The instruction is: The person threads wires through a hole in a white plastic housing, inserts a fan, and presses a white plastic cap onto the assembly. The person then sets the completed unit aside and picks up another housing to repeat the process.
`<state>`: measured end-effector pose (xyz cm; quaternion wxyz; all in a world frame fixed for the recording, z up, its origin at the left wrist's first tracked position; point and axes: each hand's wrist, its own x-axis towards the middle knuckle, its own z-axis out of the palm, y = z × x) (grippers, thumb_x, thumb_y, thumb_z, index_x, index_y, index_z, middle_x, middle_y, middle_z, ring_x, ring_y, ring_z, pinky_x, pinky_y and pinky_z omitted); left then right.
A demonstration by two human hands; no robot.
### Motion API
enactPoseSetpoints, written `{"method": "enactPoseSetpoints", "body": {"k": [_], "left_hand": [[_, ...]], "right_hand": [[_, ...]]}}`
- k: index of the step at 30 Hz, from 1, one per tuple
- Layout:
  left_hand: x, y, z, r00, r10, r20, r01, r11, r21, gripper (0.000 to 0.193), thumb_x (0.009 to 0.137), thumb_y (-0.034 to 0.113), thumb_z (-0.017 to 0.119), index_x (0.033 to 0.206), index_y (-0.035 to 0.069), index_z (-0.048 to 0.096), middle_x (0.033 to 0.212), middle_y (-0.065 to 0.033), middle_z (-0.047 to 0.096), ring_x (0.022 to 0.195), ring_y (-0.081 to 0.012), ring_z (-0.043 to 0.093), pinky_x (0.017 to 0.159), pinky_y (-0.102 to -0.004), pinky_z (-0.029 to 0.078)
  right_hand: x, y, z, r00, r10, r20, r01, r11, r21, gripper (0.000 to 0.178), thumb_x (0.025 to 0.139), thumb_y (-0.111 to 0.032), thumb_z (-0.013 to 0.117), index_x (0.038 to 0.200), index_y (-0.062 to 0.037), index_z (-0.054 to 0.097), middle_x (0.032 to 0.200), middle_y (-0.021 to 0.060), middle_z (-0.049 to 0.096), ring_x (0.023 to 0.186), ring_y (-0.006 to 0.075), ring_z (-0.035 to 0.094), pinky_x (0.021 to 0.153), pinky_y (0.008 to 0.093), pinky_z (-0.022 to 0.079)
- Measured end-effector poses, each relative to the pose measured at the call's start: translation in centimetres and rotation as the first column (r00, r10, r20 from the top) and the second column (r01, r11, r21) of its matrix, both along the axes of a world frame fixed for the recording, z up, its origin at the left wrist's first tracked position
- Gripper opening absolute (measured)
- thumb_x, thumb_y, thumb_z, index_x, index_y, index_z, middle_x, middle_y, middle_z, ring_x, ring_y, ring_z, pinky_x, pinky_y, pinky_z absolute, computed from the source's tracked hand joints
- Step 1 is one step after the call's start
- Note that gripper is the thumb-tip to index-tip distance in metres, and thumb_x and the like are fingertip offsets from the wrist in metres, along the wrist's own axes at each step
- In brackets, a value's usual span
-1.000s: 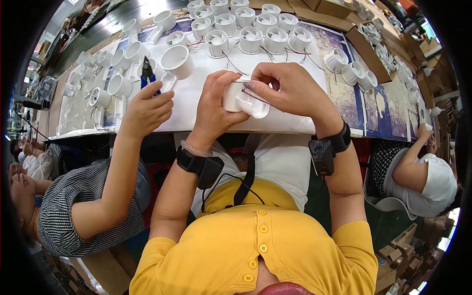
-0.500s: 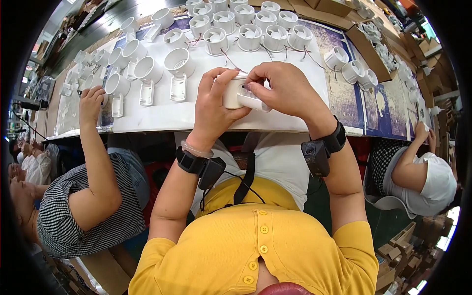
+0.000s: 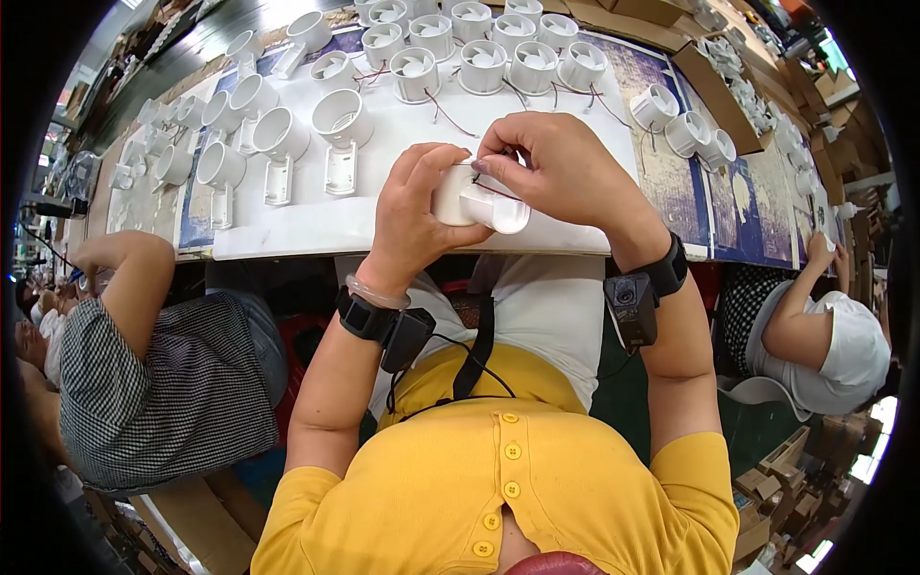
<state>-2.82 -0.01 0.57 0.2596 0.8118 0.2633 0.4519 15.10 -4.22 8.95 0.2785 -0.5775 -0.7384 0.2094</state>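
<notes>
My left hand (image 3: 414,209) is wrapped round a white plastic fan housing (image 3: 450,199), tilted on its side above the table's front edge. Its trough-shaped handle (image 3: 506,215) points toward the lower right. Thin dark red and black wires (image 3: 498,195) come out where the handle joins the round body. Thumb and fingers of my right hand (image 3: 565,172) are pinched together on these wires; the exact grip is partly hidden by the fingers. Left of my hands stand open white housings with handles (image 3: 341,120). Beyond them are several round housings with fan blades (image 3: 415,77) and trailing wires.
A white sheet (image 3: 383,230) covers the middle of the table. White fan parts (image 3: 688,134) lie at the right, beside a cardboard box (image 3: 719,96) of white pieces. Co-workers sit at my left (image 3: 168,374) and right (image 3: 815,335).
The housing has turned in my left hand, so the handle's hollow shows more. My right hand has shifted slightly with the wires. The left co-worker's arm has drawn back from the table.
</notes>
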Motion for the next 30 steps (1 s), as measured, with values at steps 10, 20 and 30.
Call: {"method": "enactPoseSetpoints", "body": {"k": [10, 20, 30], "left_hand": [[0.1, 0.1, -0.5, 0.997, -0.025, 0.079, 0.026, 0.999, -0.017, 0.067, 0.054, 0.013, 0.084, 0.112, 0.01, 0.052, 0.108, -0.0118, 0.056, 0.097, -0.0299, 0.057, 0.081, -0.0375, 0.05], [0.1, 0.5, -0.1, 0.996, 0.0, 0.09, -0.001, 1.0, 0.014, 0.067, 0.058, 0.013, 0.084, 0.115, 0.009, 0.049, 0.113, -0.0141, 0.055, 0.103, -0.0318, 0.055, 0.086, -0.0374, 0.048], [0.2, 0.5, -0.4, 0.993, -0.09, 0.072, 0.097, 0.99, -0.107, 0.067, 0.067, 0.0, 0.075, 0.124, 0.009, 0.04, 0.13, -0.0151, 0.047, 0.118, -0.0268, 0.05, 0.097, -0.0345, 0.043]], "right_hand": [[0.5, -0.2, 0.4, 0.949, -0.017, -0.315, 0.005, 0.999, -0.036, 0.022, 0.089, -0.022, 0.064, 0.081, -0.0019, 0.063, 0.067, 0.0009, 0.058, 0.063, 0.0081, 0.051, 0.058, 0.025, 0.041], [2.4, -1.4, -0.2, 0.901, 0.143, -0.409, -0.28, 0.912, -0.298, 0.028, 0.093, -0.026, 0.058, 0.078, -0.0026, 0.059, 0.068, -0.0026, 0.055, 0.063, 0.0042, 0.045, 0.057, 0.0208, 0.037], [1.2, -0.3, -0.7, 0.73, 0.019, -0.683, -0.173, 0.972, -0.157, 0.022, 0.093, -0.019, 0.053, 0.078, -0.0046, 0.06, 0.071, -0.0026, 0.053, 0.064, 0.0038, 0.039, 0.059, 0.0217, 0.032]]}}
